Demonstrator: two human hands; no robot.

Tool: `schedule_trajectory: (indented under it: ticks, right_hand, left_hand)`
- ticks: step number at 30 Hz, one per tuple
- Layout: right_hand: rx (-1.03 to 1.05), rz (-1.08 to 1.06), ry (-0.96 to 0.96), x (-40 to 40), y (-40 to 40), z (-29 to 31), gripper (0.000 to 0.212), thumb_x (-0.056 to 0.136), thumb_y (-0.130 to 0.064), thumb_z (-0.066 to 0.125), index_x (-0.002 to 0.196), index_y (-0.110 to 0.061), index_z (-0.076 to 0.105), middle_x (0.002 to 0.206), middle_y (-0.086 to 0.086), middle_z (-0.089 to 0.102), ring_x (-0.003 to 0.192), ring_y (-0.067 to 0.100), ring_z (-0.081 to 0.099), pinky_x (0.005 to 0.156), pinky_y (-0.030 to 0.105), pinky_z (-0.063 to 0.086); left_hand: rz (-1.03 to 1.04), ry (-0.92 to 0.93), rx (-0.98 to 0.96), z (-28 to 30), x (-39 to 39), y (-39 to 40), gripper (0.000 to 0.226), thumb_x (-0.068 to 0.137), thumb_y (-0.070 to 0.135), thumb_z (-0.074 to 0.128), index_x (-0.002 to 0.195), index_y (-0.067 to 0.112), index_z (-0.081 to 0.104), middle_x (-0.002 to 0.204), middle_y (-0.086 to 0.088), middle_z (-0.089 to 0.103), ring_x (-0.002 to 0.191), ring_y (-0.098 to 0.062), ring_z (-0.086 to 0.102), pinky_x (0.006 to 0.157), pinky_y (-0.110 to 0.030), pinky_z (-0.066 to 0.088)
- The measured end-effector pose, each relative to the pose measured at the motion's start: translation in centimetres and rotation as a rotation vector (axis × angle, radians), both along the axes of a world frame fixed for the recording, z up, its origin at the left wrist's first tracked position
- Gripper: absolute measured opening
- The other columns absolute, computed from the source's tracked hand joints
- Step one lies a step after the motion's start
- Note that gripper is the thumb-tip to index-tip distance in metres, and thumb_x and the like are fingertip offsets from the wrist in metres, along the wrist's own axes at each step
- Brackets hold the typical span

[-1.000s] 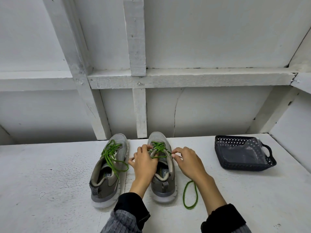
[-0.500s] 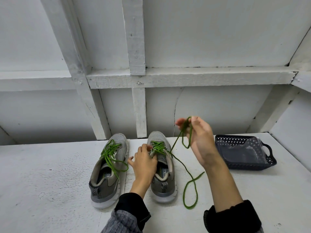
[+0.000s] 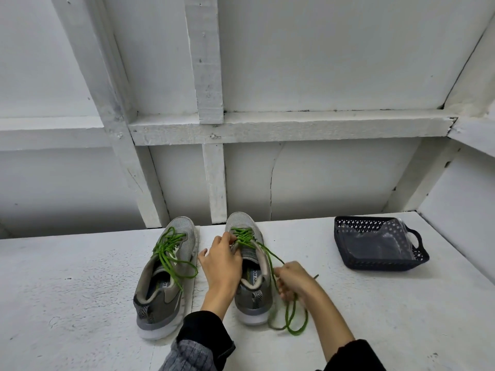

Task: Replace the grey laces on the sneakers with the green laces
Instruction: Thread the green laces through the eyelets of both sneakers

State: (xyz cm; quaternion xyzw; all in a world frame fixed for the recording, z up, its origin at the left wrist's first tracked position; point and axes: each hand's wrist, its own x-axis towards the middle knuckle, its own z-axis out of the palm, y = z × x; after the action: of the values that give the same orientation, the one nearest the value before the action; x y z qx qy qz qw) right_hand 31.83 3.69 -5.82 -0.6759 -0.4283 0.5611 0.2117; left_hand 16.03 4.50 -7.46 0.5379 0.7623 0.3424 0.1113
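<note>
We have both sneakers toward the back edge of the bench point(image 3: 80, 290), toes to the wall; the right sneaker point(image 3: 250, 266) is light but stiff-soled, so our left hand point(image 3: 222, 263) pinches it at the eyelet edge to steady it — our right hand point(image 3: 294, 281) curls round the green lace point(image 3: 267, 253), a limp, thin cord best gripped near its tip

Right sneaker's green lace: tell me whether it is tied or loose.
Loose. The green lace crisscrosses the right sneaker but trails untied to the right hand, its loop lying on the table.
</note>
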Motion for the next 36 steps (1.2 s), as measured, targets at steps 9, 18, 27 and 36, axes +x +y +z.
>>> schedule_trajectory:
  ticks: [9, 18, 27, 36]
  right_hand:
    - [0.18, -0.052, -0.598, 1.8, -0.3, -2.6, 0.014, 0.094, -0.029, 0.05, 0.095, -0.016, 0.054, 0.093, 0.001, 0.06, 0.082, 0.019, 0.058, 0.063, 0.026, 0.041]
    - [0.156, -0.134, -0.67, 4.1, -0.1, -4.0, 0.026, 0.097, -0.033, 0.046, 0.102, -0.008, 0.052, 0.099, 0.006, 0.059, 0.08, 0.021, 0.052, 0.067, 0.029, 0.041]
    - [0.144, -0.211, -0.701, 3.7, 0.4, -4.0, 0.027, 0.094, -0.014, 0.047, 0.117, 0.001, 0.044, 0.111, 0.015, 0.06, 0.094, 0.03, 0.061, 0.068, 0.032, 0.046]
    - [0.43, -0.191, -0.513, 2.9, 1.8, -2.6, 0.012, 0.096, -0.011, 0.047, 0.093, -0.007, 0.057, 0.098, 0.01, 0.062, 0.083, 0.021, 0.057, 0.065, 0.03, 0.046]
  left_hand:
    - [0.0, -0.003, -0.003, -0.1, 0.0, 0.1, 0.018, 0.087, 0.017, 0.054, 0.102, 0.025, 0.06, 0.103, 0.006, 0.063, 0.096, -0.021, 0.061, 0.095, -0.039, 0.034]
    - [-0.015, -0.045, 0.015, -0.2, -0.3, 0.0, 0.018, 0.086, 0.016, 0.057, 0.103, 0.021, 0.062, 0.102, 0.002, 0.065, 0.093, -0.027, 0.062, 0.087, -0.038, 0.041]
    - [-0.059, -0.106, 0.042, -0.3, -0.9, -0.3, 0.023, 0.083, 0.031, 0.063, 0.097, 0.025, 0.046, 0.098, 0.006, 0.069, 0.086, -0.024, 0.065, 0.072, -0.038, 0.05]
    - [-0.23, -0.2, 0.07, -1.1, -2.2, -1.6, 0.021, 0.085, 0.049, 0.056, 0.092, 0.031, 0.048, 0.088, 0.012, 0.069, 0.085, -0.015, 0.066, 0.075, -0.04, 0.053]
